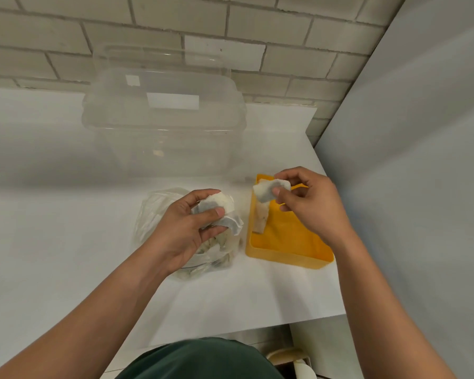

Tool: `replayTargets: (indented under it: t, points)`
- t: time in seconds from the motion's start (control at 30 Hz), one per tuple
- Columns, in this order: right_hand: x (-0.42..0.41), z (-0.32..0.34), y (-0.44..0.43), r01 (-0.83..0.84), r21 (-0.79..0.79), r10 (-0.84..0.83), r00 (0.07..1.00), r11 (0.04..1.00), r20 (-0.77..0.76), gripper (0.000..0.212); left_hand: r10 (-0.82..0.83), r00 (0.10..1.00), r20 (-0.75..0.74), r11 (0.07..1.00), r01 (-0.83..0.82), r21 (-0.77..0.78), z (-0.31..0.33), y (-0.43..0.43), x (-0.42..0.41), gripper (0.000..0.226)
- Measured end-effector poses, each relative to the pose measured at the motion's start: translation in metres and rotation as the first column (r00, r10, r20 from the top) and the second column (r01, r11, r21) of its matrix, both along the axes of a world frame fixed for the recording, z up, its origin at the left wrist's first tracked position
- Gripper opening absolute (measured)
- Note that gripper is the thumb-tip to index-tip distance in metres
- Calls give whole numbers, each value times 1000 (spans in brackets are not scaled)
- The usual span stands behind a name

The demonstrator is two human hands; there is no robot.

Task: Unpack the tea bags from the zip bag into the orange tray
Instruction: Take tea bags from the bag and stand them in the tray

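Right hand (309, 203): fingers pinch one tea bag (270, 190), its long axis roughly left-to-right, above the far left corner of the orange tray (290, 255), which lies directly beneath and already holds one bag (260, 218) leaning on its left wall. Left hand (186, 225): fingers closed on a bunch of bags (225, 212) over the zip bag (153, 214) on the bench (52, 242). Clear lidded tub (164, 116) behind. No legible writing.

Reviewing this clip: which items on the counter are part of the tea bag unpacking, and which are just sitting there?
Part of the job:
- zip bag, under the left hand
- bunch of tea bags in the left grip
- single tea bag pinched by the right hand over the tray
- orange tray, with tea bags already inside

Just lying about:
- clear plastic container, lid on
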State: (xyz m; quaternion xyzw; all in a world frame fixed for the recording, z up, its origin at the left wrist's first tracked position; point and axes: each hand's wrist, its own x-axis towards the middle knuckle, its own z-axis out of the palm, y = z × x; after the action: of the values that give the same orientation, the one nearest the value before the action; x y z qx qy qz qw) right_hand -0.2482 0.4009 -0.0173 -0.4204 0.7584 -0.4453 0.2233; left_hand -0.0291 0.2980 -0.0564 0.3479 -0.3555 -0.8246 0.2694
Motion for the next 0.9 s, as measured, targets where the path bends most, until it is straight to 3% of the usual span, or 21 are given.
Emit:
replayTargets:
  t: [0.13,0.47,0.67,0.9]
  points:
    - [-19,-19,7,50,123,-26,983,991,-183,15,6,1000,-4,1000,-6,7,-1,-1,-1,31]
    - [-16,-73,-2,0,339,80,972,941,-222,25,10,1000,-4,1000,-10,9,-4,-5,3,34]
    - [-9,-89,-12,-9,372,120,954,928,-276,30,12,1000,-3,1000,-12,14,-5,-3,4,33]
    - [-6,-99,-19,37,303,62,949,952,-308,37,16,1000,2,1000,-16,13,-5,-4,3,32]
